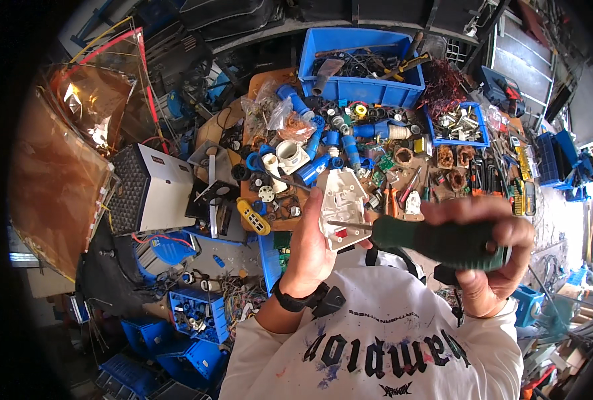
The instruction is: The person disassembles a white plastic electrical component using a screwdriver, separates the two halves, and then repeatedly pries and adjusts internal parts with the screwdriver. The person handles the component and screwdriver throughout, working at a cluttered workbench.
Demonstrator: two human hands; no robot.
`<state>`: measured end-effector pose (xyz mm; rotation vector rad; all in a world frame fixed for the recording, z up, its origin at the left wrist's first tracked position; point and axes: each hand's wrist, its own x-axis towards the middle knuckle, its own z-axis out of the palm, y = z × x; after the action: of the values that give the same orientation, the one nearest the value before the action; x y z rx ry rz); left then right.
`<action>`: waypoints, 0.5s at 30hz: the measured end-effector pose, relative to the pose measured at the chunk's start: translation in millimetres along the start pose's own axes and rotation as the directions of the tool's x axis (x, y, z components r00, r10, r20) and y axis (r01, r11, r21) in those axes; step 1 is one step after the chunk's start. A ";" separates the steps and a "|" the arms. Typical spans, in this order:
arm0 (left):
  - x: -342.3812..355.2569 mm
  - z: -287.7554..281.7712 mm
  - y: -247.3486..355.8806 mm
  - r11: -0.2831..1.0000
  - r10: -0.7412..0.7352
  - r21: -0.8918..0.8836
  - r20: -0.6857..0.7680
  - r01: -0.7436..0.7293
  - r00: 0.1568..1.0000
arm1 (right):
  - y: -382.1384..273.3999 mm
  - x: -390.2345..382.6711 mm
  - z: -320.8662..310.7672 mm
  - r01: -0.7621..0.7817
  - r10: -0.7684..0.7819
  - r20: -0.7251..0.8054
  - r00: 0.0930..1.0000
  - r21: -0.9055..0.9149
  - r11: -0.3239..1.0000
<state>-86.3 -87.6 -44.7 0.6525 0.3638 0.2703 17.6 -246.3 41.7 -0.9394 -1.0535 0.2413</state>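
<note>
My left hand (309,248) grips a white plastic housing (345,201) by its edge, with the ribbed inner side facing up. A small red piece shows near the housing's lower end. My right hand (486,247) is wrapped round the thick dark green handle of a screwdriver (436,241). Its thin shaft points left and reaches over the lower part of the housing; whether the tip touches a screw I cannot tell. Behind the housing lie blue pipe fittings (318,167) and a white plastic fitting (290,155) on the bench.
A large blue crate (363,90) of tools and cables stands at the back. Right of it is a blue tray (456,141) of metal parts. A yellow device (253,216) lies at the bench's left edge. Lower left, a blue crate (200,319) holds small parts.
</note>
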 end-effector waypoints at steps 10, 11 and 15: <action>0.0 6.6 2.4 0.999 0.023 -0.043 -0.062 -0.025 0.998 | -2.6 6.2 -6.8 0.139 -0.109 0.105 0.989 -0.357 0.924; 0.2 6.4 3.2 0.998 0.021 -0.059 -0.069 -0.025 0.997 | -2.5 7.0 -4.2 0.128 -0.103 0.110 0.989 -0.242 0.962; 0.3 0.2 3.6 0.999 0.010 -0.045 -0.009 -0.010 1.000 | -1.3 8.1 1.2 0.072 -0.068 0.132 0.989 -0.026 0.997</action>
<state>-86.4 -84.9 -42.3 0.6088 0.3619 0.2903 20.4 -241.8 48.0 -0.9219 -1.2124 0.2313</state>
